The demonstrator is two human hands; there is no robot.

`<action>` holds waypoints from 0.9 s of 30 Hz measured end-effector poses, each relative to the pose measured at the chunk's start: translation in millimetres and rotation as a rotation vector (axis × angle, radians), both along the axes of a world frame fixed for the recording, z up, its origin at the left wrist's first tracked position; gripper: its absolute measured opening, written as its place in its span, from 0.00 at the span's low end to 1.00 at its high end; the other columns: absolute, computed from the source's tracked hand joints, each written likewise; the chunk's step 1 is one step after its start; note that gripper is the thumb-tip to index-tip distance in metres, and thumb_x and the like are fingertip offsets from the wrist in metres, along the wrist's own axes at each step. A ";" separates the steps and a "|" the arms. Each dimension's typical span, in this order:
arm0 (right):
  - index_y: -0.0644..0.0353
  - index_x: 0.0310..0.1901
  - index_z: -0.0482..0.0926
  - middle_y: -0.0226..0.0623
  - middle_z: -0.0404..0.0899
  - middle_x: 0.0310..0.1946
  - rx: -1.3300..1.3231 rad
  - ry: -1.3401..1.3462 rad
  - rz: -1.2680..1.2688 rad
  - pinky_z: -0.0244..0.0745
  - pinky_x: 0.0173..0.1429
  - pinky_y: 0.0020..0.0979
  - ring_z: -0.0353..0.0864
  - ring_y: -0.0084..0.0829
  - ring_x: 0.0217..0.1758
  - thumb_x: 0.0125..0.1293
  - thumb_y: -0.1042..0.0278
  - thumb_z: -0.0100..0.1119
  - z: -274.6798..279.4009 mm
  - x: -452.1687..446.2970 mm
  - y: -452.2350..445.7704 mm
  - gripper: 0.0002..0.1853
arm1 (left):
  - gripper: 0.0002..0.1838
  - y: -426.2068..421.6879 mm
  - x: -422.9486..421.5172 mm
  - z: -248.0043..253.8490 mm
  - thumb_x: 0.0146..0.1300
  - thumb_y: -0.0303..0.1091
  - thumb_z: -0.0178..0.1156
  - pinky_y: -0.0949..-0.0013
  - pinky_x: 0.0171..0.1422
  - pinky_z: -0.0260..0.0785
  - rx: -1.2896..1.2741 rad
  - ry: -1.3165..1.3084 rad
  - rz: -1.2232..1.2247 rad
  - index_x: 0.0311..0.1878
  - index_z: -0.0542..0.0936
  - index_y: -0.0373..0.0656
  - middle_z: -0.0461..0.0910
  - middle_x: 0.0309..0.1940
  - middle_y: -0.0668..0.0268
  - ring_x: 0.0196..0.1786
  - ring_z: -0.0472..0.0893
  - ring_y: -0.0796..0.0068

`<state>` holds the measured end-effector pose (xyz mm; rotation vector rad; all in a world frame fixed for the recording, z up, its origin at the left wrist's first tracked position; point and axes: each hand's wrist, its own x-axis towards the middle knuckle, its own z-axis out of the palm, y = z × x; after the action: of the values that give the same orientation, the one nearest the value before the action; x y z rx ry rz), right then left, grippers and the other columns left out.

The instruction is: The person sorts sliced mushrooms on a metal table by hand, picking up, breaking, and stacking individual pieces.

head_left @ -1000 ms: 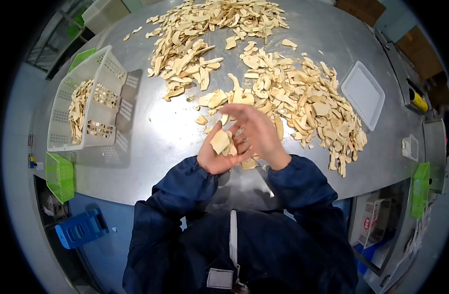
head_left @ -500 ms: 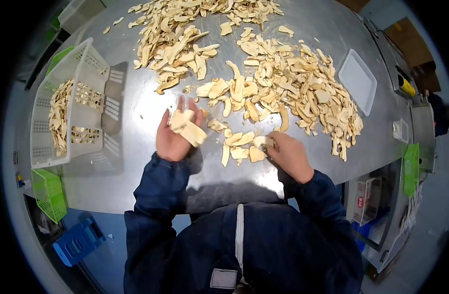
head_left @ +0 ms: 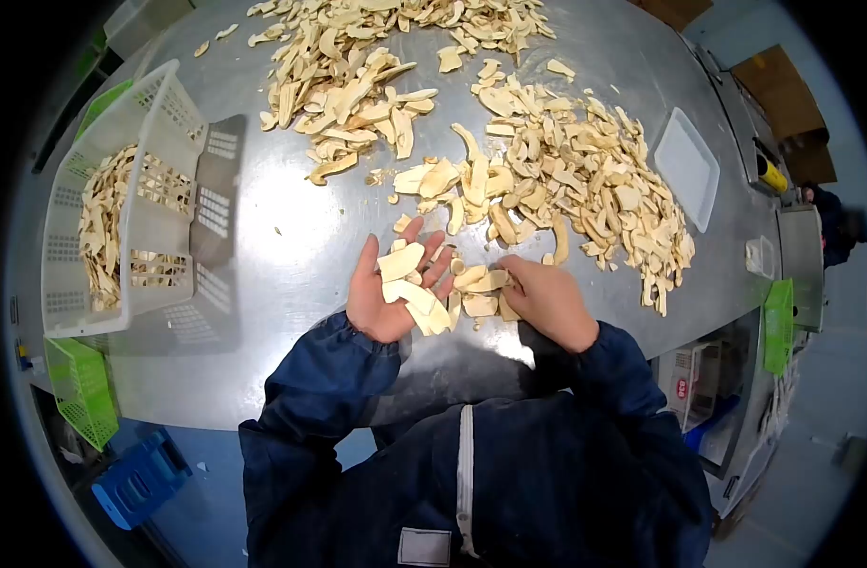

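Observation:
My left hand (head_left: 365,301) is palm up with its fingers spread, and several pale mushroom slices (head_left: 402,262) rest across its palm and fingers. Just to its right, my right hand (head_left: 553,305) has thumb and forefinger pinched on a mushroom slice (head_left: 492,281). Under and beside those fingertips lies a small group of loose slices (head_left: 479,305) on the metal table (head_left: 291,331). Beyond both hands, a larger heap of mushroom slices (head_left: 585,175) spreads to the right. My left palm is partly hidden by the slices it carries.
At left stands a white perforated basket (head_left: 154,227) with slices inside. Another slice heap (head_left: 348,85) lies at the far side. A white tray (head_left: 687,170) rests at right. Green baskets (head_left: 85,393) and a blue crate (head_left: 142,478) are below the table's edge. Another person (head_left: 839,225) is far right.
My left hand has moved right and nearer the small group, and now carries more slices. My right hand has shifted slightly left, still pinching a slice.

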<state>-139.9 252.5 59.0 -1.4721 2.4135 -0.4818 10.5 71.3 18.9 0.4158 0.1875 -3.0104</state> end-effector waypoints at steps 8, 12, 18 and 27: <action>0.67 0.41 0.74 0.20 0.57 0.12 -0.234 -1.566 -0.516 0.49 0.17 0.17 0.52 0.13 0.12 0.70 0.66 0.43 14.6 -12.6 6.0 0.13 | 0.31 -2.4 -8.5 -13.3 0.69 0.59 0.36 0.77 0.28 0.63 -0.056 0.003 -0.056 0.66 0.63 0.49 0.73 0.46 0.59 0.36 0.69 0.72; 0.69 0.42 0.72 0.20 0.56 0.12 -0.263 -1.929 -0.458 0.48 0.14 0.16 0.51 0.13 0.10 0.72 0.61 0.40 4.0 -8.3 5.7 0.17 | 0.31 1.5 -9.3 -16.5 0.68 0.61 0.36 0.79 0.27 0.62 -0.144 0.020 -0.097 0.61 0.66 0.45 0.71 0.43 0.62 0.36 0.68 0.73; 0.68 0.46 0.71 0.21 0.56 0.13 -0.314 -2.305 -0.332 0.46 0.15 0.17 0.50 0.13 0.11 0.73 0.62 0.37 -4.2 4.8 -5.6 0.17 | 0.33 4.3 -5.7 -16.7 0.68 0.62 0.38 0.80 0.30 0.66 -0.190 0.020 -0.051 0.63 0.64 0.44 0.72 0.47 0.62 0.42 0.70 0.72; 0.64 0.37 0.73 0.27 0.67 0.15 -0.181 -1.735 -0.326 0.55 0.17 0.19 0.60 0.16 0.13 0.72 0.61 0.40 1.1 29.1 -32.7 0.16 | 0.13 3.1 -2.0 3.0 0.62 0.25 0.51 0.80 0.29 0.65 -0.737 -0.092 -0.108 0.50 0.71 0.41 0.76 0.36 0.66 0.33 0.74 0.82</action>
<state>-110.7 219.8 60.2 -0.1969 1.0937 -1.3063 8.5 74.5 21.9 0.4803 -0.9392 -2.8639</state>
